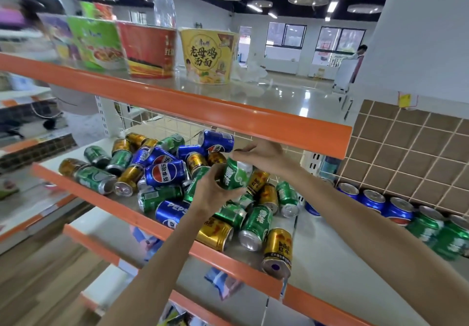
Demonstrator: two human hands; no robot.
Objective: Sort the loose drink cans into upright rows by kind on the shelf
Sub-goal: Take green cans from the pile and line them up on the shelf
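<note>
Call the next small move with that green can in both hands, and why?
Probably carry the green can, gripped by left hand and right hand, rightward and stand it beside the upright green cans, since those already stand in a row next to the upright blue cans.

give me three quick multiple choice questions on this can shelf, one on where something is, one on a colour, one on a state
1. Where do the upright cans stand?
A. right end of the shelf
B. top shelf
C. floor

2. What colour is the can in both hands?
A. blue
B. gold
C. green

3. How do most cans in the pile lie?
A. stacked upright
B. tipped on their sides
C. boxed

Answers:
1 A, the upright cans line the tiled wall at the right.
2 C, the left hand and right hand curl fingers round a green can.
3 B, the pile lies jumbled sideways on the shelf.
</note>
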